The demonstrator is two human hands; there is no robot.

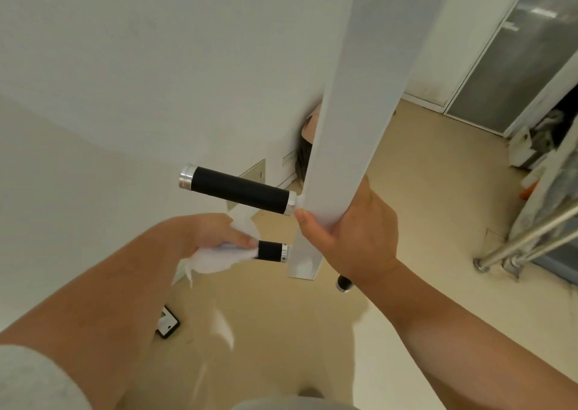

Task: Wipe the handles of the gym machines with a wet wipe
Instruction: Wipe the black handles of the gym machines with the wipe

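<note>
Gripping the wet wipe [219, 259] in the head view, the left hand [215, 234] is curling its fingers round the outer end of the lower handle [270, 251], with the wipe bunched between palm and grip. The right hand [353, 237] is clasping the white beam [344, 128] that carries the handles, thumb lying along its near edge, seemingly steadying it. The lower handle is sticking out sideways from the beam toward the left hand, so its long axis is running left to right. Its uncovered black stretch is lying just to the right of the wipe, toward the beam, so a slide that way looks due. The upper handle [240, 190] is sitting parallel above, bare, nearer the left hand.
</note>
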